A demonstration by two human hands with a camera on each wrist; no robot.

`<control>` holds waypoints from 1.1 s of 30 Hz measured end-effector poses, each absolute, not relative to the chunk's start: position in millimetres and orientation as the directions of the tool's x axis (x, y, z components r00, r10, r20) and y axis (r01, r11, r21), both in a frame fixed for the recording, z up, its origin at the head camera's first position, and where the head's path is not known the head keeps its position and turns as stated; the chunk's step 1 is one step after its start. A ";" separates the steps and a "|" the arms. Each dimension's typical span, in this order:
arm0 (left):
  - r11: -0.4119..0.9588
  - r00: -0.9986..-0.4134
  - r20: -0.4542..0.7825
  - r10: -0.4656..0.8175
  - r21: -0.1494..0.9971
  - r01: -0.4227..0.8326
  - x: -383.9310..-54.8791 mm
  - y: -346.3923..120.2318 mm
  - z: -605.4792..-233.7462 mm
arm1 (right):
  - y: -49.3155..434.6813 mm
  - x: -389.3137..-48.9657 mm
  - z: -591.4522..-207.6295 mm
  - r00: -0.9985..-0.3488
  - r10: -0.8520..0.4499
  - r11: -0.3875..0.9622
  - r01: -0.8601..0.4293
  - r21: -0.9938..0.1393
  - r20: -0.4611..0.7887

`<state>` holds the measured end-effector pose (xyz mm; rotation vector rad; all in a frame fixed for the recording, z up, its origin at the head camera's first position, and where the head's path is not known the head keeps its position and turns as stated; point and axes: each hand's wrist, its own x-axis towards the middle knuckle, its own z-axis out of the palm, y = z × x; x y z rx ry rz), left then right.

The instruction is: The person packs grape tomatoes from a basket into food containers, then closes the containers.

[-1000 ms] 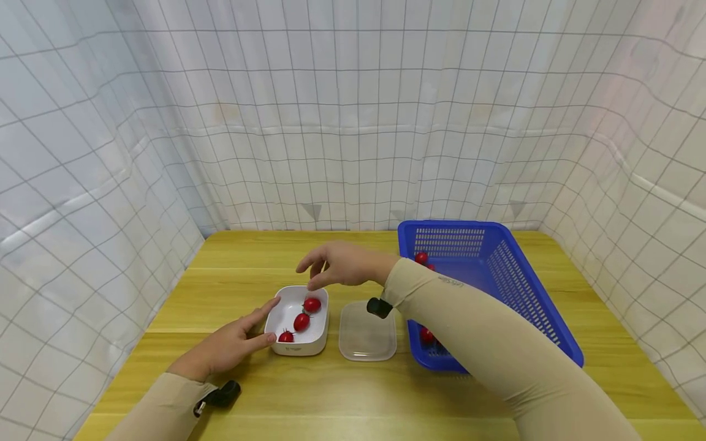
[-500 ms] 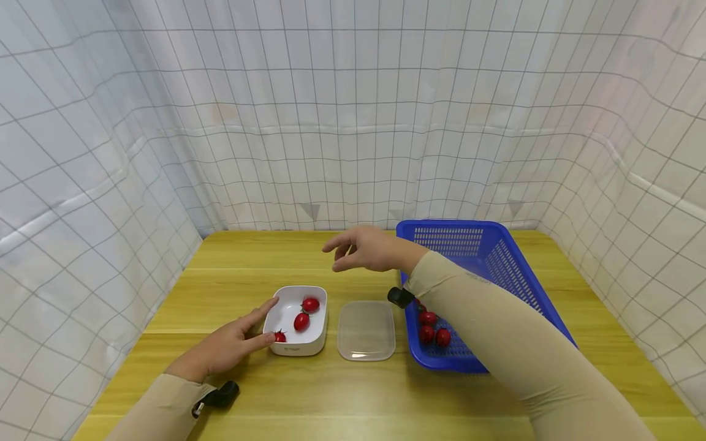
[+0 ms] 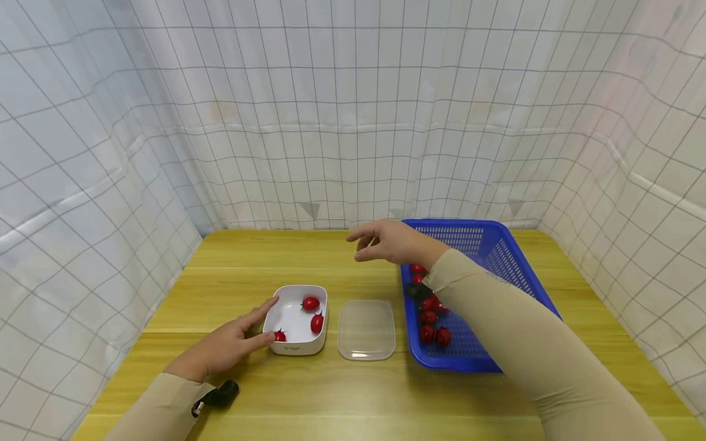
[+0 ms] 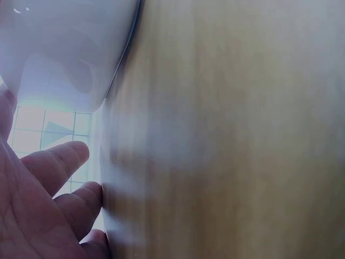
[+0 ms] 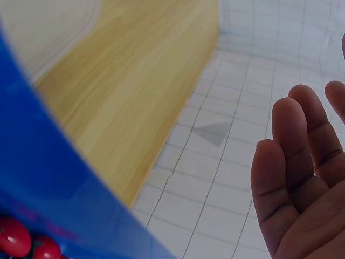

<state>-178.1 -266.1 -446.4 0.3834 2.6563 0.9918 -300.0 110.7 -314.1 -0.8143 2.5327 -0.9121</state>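
Observation:
My left hand (image 3: 228, 348) rests against the left side of a white square container (image 3: 298, 349), thumb and index finger spread along its rim. Three cherry tomatoes with green stems lie inside: one at the back (image 3: 311, 304), another by the right wall (image 3: 317, 323), and a third (image 3: 280, 335) beside the thumb. In the left wrist view the other fingers (image 4: 81, 202) extend past the container wall. My right hand (image 3: 394, 241) is raised near the blue basket's back left corner, holding nothing. Its fingers (image 5: 291, 129) are loosely extended in the right wrist view.
A translucent square lid (image 3: 366, 331) lies flat on the wooden table (image 3: 309, 398) between container and basket. Several cherry tomatoes (image 3: 427, 317) sit along the left side of the blue basket (image 3: 441, 362), partly hidden by my right sleeve. A white gridded curtain (image 3: 353, 122) surrounds the table.
My right hand has moved from above the container back and right toward the basket. Inside the container, the middle tomato has rolled to the right wall. The left hand stays in place.

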 end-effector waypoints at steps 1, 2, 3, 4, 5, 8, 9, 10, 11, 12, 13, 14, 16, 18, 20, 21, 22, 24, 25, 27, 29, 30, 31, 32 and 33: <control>0.728 -0.925 -0.166 0.341 0.669 0.148 -178.1 -266.0 -446.4 | 114.2 -301.4 -314.9 -0.789 -0.605 0.636 -0.402 -0.659 -0.103; 0.729 -0.925 -0.167 0.341 0.669 0.148 -178.0 -265.9 -446.3 | 117.9 -302.8 -315.9 -0.795 -0.599 0.639 -0.401 -0.657 -0.098; 0.728 -0.925 -0.168 0.340 0.669 0.146 -178.0 -265.8 -446.2 | 121.7 -303.8 -316.4 -0.801 -0.592 0.641 -0.396 -0.658 -0.094; 0.728 -0.925 -0.169 0.340 0.670 0.145 -178.0 -265.8 -445.9 | 125.5 -304.7 -316.7 -0.807 -0.584 0.642 -0.393 -0.658 -0.088; 0.729 -0.925 -0.169 0.340 0.669 0.146 -178.0 -265.8 -445.7 | 129.4 -305.6 -317.2 -0.812 -0.577 0.644 -0.388 -0.660 -0.085; 0.728 -0.925 -0.166 0.342 0.670 0.149 -177.9 -265.8 -445.5 | 141.2 -308.1 -318.7 -0.832 -0.550 0.649 -0.365 -0.667 -0.079; 0.727 -0.925 -0.164 0.343 0.670 0.151 -177.9 -265.8 -445.6 | 145.1 -309.5 -319.9 -0.837 -0.543 0.646 -0.358 -0.674 -0.076; 0.727 -0.925 -0.163 0.344 0.669 0.153 -177.9 -265.9 -445.8 | 149.0 -311.0 -321.4 -0.843 -0.534 0.649 -0.353 -0.674 -0.073; 0.727 -0.924 -0.161 0.346 0.669 0.155 -177.9 -266.0 -446.0 | 153.0 -312.7 -323.2 -0.848 -0.526 0.650 -0.348 -0.675 -0.069; 0.725 -0.924 -0.161 0.346 0.671 0.155 -178.0 -266.1 -446.2 | 157.0 -314.6 -325.3 -0.853 -0.518 0.654 -0.345 -0.673 -0.066; 0.725 -0.925 -0.161 0.345 0.672 0.153 -178.0 -266.1 -446.3 | 160.9 -316.5 -327.8 -0.859 -0.508 0.658 -0.340 -0.671 -0.063; 0.725 -0.925 -0.162 0.345 0.671 0.153 -178.0 -266.2 -446.3 | 164.7 -318.4 -330.0 -0.865 -0.499 0.662 -0.334 -0.671 -0.061; 0.725 -0.924 -0.167 0.343 0.672 0.148 -178.1 -266.2 -446.3 | 172.3 -322.1 -334.6 -0.878 -0.475 0.678 -0.320 -0.661 -0.063; 0.726 -0.924 -0.170 0.341 0.673 0.144 -177.9 -265.7 -445.9 | 179.9 -325.0 -338.8 -0.890 -0.452 0.693 -0.303 -0.654 -0.066; 0.727 -0.924 -0.174 0.340 0.672 0.141 -177.8 -265.2 -445.6 | 187.2 -326.9 -342.2 -0.898 -0.434 0.700 -0.288 -0.653 -0.069; 0.727 -0.924 -0.175 0.340 0.672 0.140 -177.7 -264.9 -445.5 | 190.5 -327.8 -344.1 -0.901 -0.429 0.702 -0.284 -0.653 -0.069; 0.729 -0.923 -0.173 0.344 0.668 0.147 -177.6 -264.7 -445.0 | 193.8 -328.3 -345.7 -0.902 -0.427 0.704 -0.283 -0.652 -0.069; 0.729 -0.923 -0.174 0.343 0.668 0.145 -177.4 -264.4 -445.0 | 199.9 -330.1 -350.1 -0.903 -0.424 0.703 -0.280 -0.653 -0.069; 0.730 -0.923 -0.175 0.343 0.668 0.144 -177.4 -264.3 -444.9 | 202.7 -330.7 -351.9 -0.906 -0.418 0.706 -0.275 -0.653 -0.070; 0.733 -0.922 -0.176 0.344 0.664 0.146 -177.4 -264.5 -444.7 | 208.0 -332.3 -356.0 -0.910 -0.408 0.709 -0.264 -0.654 -0.075; 0.735 -0.924 -0.179 0.338 0.663 0.141 -177.5 -265.1 -444.9 | 213.3 -333.3 -359.7 -0.918 -0.389 0.717 -0.247 -0.652 -0.079; 0.735 -0.924 -0.178 0.339 0.663 0.142 -177.6 -265.3 -444.9 | 216.0 -333.8 -361.6 -0.922 -0.379 0.722 -0.239 -0.649 -0.082; 0.735 -0.924 -0.178 0.339 0.663 0.142 -177.6 -265.5 -444.9 | 218.6 -334.6 -363.6 -0.924 -0.373 0.723 -0.232 -0.650 -0.085; 0.735 -0.924 -0.178 0.339 0.663 0.142 -177.7 -265.7 -445.1 | 221.3 -335.3 -365.7 -0.925 -0.370 0.725 -0.227 -0.651 -0.090; 0.734 -0.924 -0.177 0.339 0.665 0.141 -177.7 -265.8 -445.2 | 223.8 -336.1 -368.0 -0.926 -0.365 0.730 -0.223 -0.646 -0.092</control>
